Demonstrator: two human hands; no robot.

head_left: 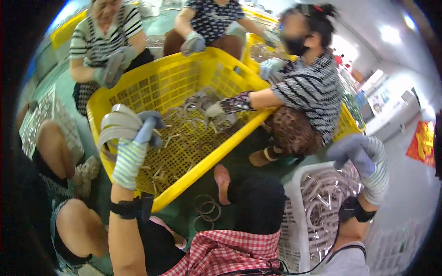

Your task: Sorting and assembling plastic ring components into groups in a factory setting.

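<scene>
My left hand (133,145) wears a striped work glove and is raised over the left rim of a yellow plastic crate (216,152), gripping a stack of grey metal rings (117,124). My right hand (363,158), also gloved, hovers above a white plastic crate (299,221) filled with grey rings; its fingers look curled and I cannot tell if it holds anything. More loose rings (193,124) lie scattered on the yellow crate's bottom.
Three people in gloves sit around the yellow crate; one person's gloved hand (216,109) reaches into it. A few rings (207,209) lie on the green floor near my feet. More yellow crates (258,46) stand behind. A grey tray (39,119) lies at the left.
</scene>
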